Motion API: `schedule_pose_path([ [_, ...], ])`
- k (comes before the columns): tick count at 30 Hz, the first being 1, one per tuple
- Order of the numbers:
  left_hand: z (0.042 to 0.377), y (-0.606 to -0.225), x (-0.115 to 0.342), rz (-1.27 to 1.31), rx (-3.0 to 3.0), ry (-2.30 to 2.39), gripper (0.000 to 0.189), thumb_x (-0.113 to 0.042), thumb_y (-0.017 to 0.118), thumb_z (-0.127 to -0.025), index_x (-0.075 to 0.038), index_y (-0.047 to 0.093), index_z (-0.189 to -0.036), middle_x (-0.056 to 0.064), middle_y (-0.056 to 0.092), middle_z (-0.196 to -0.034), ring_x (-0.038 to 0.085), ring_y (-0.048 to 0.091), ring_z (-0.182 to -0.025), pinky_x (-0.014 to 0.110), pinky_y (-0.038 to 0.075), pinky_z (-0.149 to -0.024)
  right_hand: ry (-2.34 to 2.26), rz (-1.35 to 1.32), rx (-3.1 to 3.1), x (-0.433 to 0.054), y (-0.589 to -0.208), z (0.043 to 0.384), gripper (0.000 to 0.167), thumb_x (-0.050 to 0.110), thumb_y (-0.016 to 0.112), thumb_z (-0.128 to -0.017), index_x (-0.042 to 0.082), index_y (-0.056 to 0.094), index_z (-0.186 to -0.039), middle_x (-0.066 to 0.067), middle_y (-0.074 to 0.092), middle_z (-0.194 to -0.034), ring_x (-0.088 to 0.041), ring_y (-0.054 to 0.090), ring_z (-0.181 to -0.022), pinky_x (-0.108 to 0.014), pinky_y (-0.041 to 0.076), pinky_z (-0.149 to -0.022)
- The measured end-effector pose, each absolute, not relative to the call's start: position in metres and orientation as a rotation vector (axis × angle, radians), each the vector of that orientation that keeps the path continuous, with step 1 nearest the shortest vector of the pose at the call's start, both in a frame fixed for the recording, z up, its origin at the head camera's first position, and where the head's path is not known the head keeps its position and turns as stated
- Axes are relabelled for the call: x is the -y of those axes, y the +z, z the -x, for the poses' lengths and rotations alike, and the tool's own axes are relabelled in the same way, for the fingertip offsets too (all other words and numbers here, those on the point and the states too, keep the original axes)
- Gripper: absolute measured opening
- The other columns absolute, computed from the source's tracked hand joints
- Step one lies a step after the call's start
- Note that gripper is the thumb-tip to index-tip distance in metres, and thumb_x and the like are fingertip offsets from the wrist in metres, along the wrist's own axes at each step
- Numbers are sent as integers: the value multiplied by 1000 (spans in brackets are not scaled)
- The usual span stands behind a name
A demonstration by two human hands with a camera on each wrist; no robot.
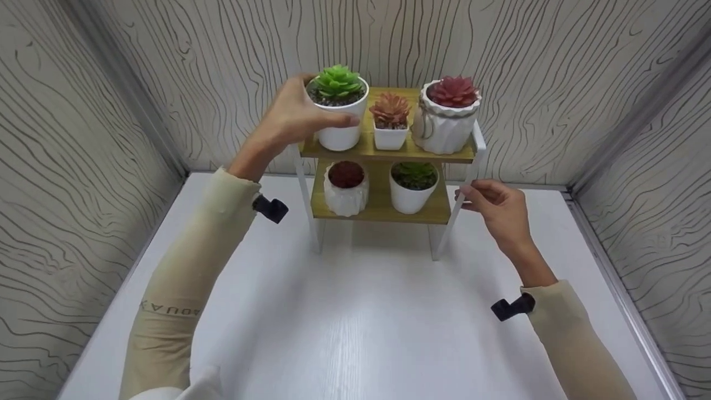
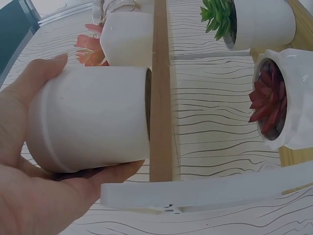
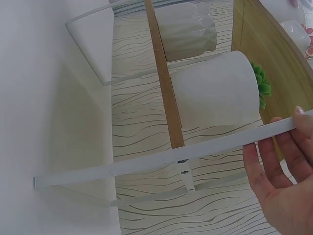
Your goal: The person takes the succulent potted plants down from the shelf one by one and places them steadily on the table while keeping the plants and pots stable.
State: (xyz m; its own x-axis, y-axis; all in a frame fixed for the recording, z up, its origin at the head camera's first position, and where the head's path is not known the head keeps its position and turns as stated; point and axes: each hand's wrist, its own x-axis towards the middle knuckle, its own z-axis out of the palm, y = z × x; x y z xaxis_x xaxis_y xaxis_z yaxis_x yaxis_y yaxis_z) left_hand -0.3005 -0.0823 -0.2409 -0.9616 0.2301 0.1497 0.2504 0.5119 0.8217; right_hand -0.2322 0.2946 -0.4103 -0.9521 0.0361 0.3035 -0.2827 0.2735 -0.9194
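Note:
My left hand (image 1: 289, 116) grips a round white pot (image 1: 340, 138) holding a green succulent (image 1: 338, 81), thumb across its front, at the left end of the upper shelf board (image 1: 400, 154). In the left wrist view the base of this pot (image 2: 93, 117) is close to the shelf edge. To its right stand a small square pot (image 1: 390, 140) with an orange-pink succulent and a ribbed white pot (image 1: 444, 130) with twine and a red succulent. My right hand (image 1: 502, 216) pinches the white right front post (image 3: 215, 148) of the stand between thumb and fingers.
On the lower board (image 1: 380, 215) sit a ribbed pot (image 1: 346, 200) with a dark red succulent and a smooth white pot (image 1: 411, 199) with a green one. The stand rests on a white table (image 1: 344, 333), enclosed by wood-grain panels (image 1: 555, 83) behind and at both sides.

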Motion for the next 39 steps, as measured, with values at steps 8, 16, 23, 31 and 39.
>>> schedule_pose_path([
  [8,299,-241,87,473,2678,-1504,102,-40,95,-75,-6,42,-156,10,57,-150,20,57,-138,35,47,-120,1754,-215,2290,-293,-413,232,37,29,73,-100,-4,72,-119,-1,81,-105,-10,79,-99,-24,63,-89],
  [16,295,-240,94,506,2630,-1517,101,-37,95,-75,-4,42,-155,12,59,-147,21,58,-135,36,48,-118,1739,-218,2291,-293,-414,232,37,29,73,-100,-4,72,-118,1,81,-105,-8,78,-98,-24,63,-89],
  [23,289,-240,97,527,2610,-1564,97,-33,95,-75,-4,46,-153,11,62,-142,20,60,-130,35,50,-116,1766,-221,2268,-293,-413,233,39,26,74,-100,-8,71,-118,-1,82,-105,-11,79,-99,-25,63,-88],
  [31,279,-238,96,550,2610,-1625,100,-29,97,-73,-4,44,-154,10,64,-139,18,63,-124,32,55,-109,1755,-201,2284,-293,-413,233,40,30,74,-100,-5,72,-119,5,81,-103,-13,79,-100,-25,63,-89],
  [39,268,-234,90,597,2616,-1599,101,-30,97,-73,-3,43,-154,9,65,-136,19,64,-122,32,56,-107,1744,-183,2280,-293,-411,232,37,31,73,-100,-2,73,-118,0,81,-104,-9,78,-98,-24,63,-88],
])
